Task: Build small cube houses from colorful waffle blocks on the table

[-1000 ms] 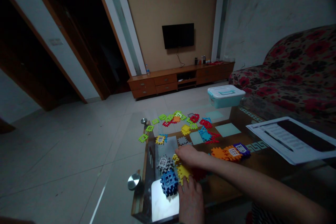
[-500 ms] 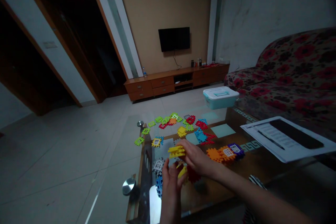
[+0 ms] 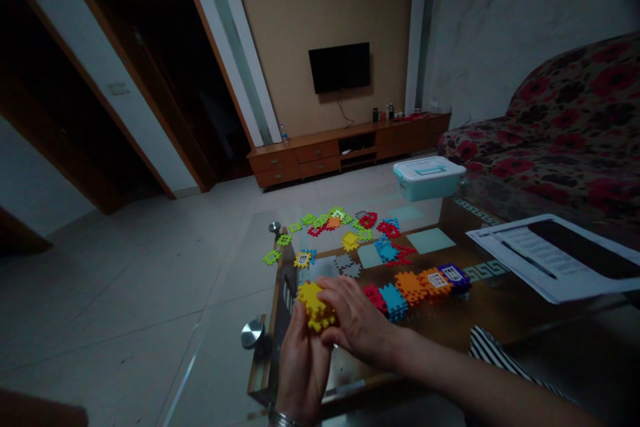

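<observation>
I held the yellow block cluster (image 3: 315,305) in both hands, just above the near left corner of the glass tabletop (image 3: 450,320). My left hand (image 3: 300,363) came up from below, with its fingers closed against the near, lower side of the cluster. My right hand (image 3: 353,323) covered the right side, with its fingers curled over the top edge, so the cluster was pinched between the two hands. Just beside my right hand, a joined row of blocks lay on the tabletop and ran away to the right: a red block (image 3: 373,295), a blue block (image 3: 393,301), an orange block (image 3: 415,285) and a purple block (image 3: 453,275), each touching the next. Loose pieces (image 3: 350,240) in green, red, yellow, blue and grey lay scattered farther back on the tabletop, well apart from my hands. A sheet of paper (image 3: 540,257) lay at the right end. A teal box (image 3: 427,177) with a white lid stood at the far edge.
</observation>
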### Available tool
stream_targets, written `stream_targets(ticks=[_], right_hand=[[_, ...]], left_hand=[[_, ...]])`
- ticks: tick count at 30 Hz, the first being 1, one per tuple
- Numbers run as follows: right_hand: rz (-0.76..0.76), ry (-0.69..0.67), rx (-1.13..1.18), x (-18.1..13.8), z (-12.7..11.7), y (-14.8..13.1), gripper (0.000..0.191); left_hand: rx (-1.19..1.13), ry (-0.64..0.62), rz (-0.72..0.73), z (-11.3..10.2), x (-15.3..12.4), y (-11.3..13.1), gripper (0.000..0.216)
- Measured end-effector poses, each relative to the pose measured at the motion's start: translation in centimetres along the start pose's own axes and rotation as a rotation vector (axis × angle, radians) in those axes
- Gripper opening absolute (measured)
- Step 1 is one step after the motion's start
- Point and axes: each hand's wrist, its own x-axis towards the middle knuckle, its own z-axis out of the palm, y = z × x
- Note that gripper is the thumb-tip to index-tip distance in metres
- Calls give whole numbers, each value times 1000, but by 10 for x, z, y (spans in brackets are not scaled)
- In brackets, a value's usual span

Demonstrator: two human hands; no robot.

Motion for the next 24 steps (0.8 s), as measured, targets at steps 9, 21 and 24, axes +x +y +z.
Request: stream_targets(ticks=[9,21,24], right_hand=[[83,-112,312,3,-30,8,46],[20,-268,414,-4,-31,11,58],[1,-273,409,-4,-34,6,55]], left_hand=[[89,-42,-61,-7,4,-5,30],[327,-210,-62,-23,5,-19,50],[354,-291,-70,-24,5,-15,49]])
